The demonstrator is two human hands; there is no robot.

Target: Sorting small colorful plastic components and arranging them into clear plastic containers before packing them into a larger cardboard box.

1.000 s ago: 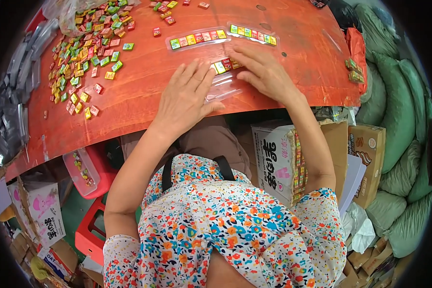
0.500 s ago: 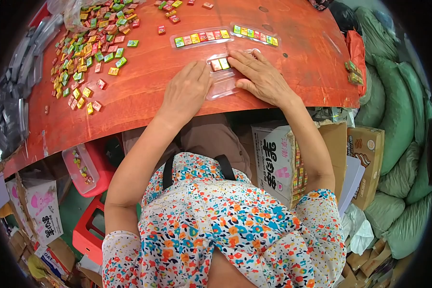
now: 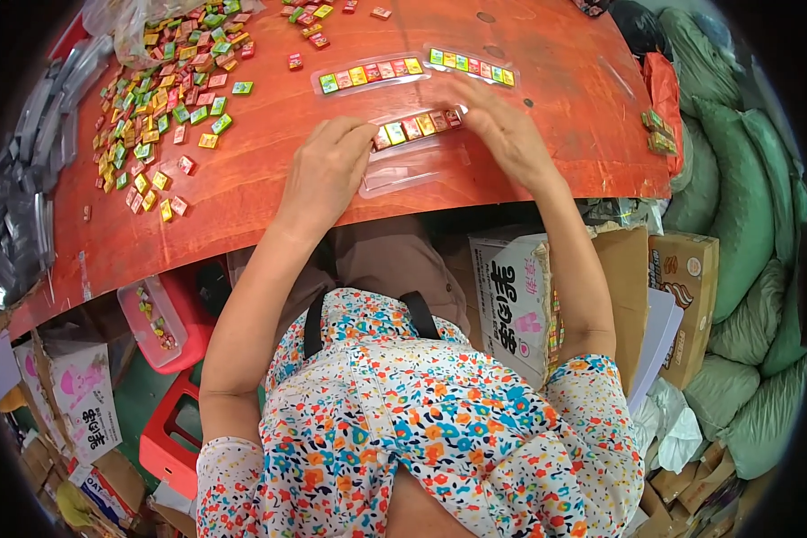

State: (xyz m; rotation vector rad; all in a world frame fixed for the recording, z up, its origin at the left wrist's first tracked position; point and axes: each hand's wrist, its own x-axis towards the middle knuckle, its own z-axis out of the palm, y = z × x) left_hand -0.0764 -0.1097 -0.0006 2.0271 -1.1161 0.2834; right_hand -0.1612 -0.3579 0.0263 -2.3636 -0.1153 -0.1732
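Bench (image 3: 547, 161): glossy orange-red top, smooth, faint scuffs, front edge bowed by the lens.

Clear plastic tray (image 3: 417, 125) sits near the bench front edge, centre. Thin moulded strip, long and narrow, glossy. It carries a row of small square wrapped candies, red, yellow and green. A second clear strip (image 3: 412, 170), looks empty, lies just beside it at 6 o'clock.

Two more filled trays at 12 o'clock of it: one (image 3: 372, 72) toward 11, one (image 3: 471, 65) toward 1. Same candy rows.

Loose candy pile (image 3: 166, 90) at 9–10 o'clock, well apart, scattered flat across the bench; mixed green, yellow, red squares with shiny wrappers.

Left hand (image 3: 327, 170): palm down, fingers curled, fingertips touching the left end of the candy row. Narrow, holds nothing that I can see.

Right hand (image 3: 507, 134): palm down over the right end of the tray, fingers spread loosely, motion-blurred. Cannot tell if it pinches a candy.

Both forearms run up from the lower edge and converge on the tray.

Under the bench: cardboard boxes (image 3: 520, 305), red plastic crate (image 3: 175, 430). Green woven sacks (image 3: 744, 233) at 3 o'clock.
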